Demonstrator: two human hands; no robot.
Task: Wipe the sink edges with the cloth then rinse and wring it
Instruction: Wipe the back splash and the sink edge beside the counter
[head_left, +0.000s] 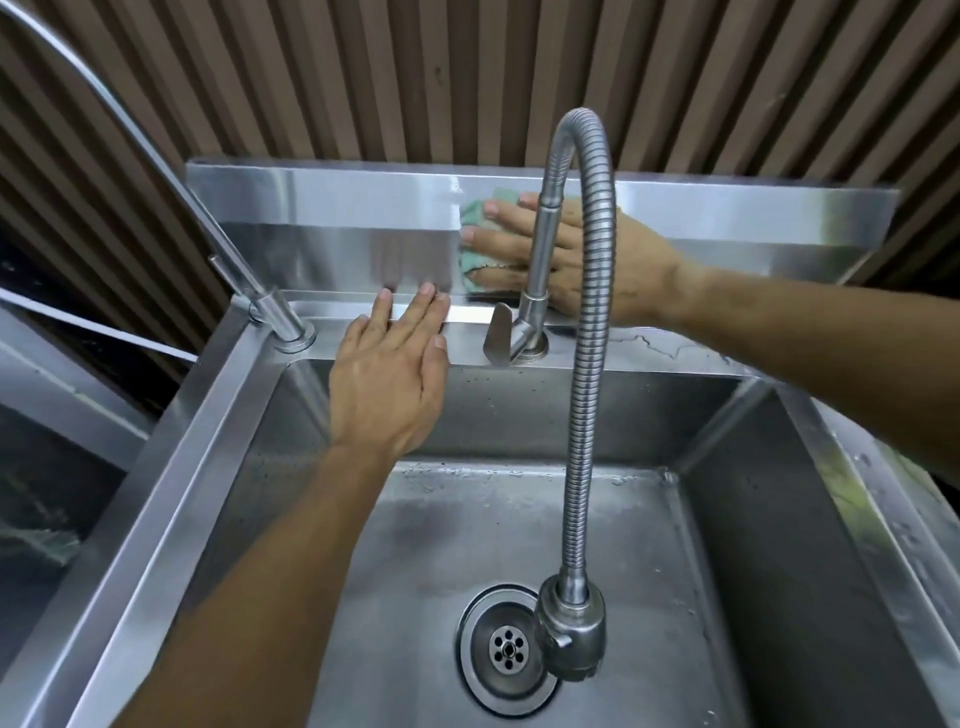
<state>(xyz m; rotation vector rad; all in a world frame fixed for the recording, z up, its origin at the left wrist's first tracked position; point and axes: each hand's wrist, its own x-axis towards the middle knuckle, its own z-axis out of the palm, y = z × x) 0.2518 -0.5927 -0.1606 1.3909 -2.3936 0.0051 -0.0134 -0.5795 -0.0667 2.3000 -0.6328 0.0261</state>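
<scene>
Cloth (475, 231) lay flat beneath the right hand's (566, 254) straight fingers (493, 240), pressed against the sink backsplash (337, 228) for wiping. Left hand (387, 384), fingers extended, braced on the rear sink edge (467, 314), holding nothing.

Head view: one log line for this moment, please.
phase: wiping | right hand: pressing green cloth flat on backsplash | left hand: flat on sink rim | faucet: no water running

Your cloth (474, 236) is pale green, bunched flat against the steel backsplash behind the tap, mostly covered, only its left edge showing. Your sink (670, 358) is a deep stainless basin, wet, with droplets along the back rim and floor, round drain in the middle.
</scene>
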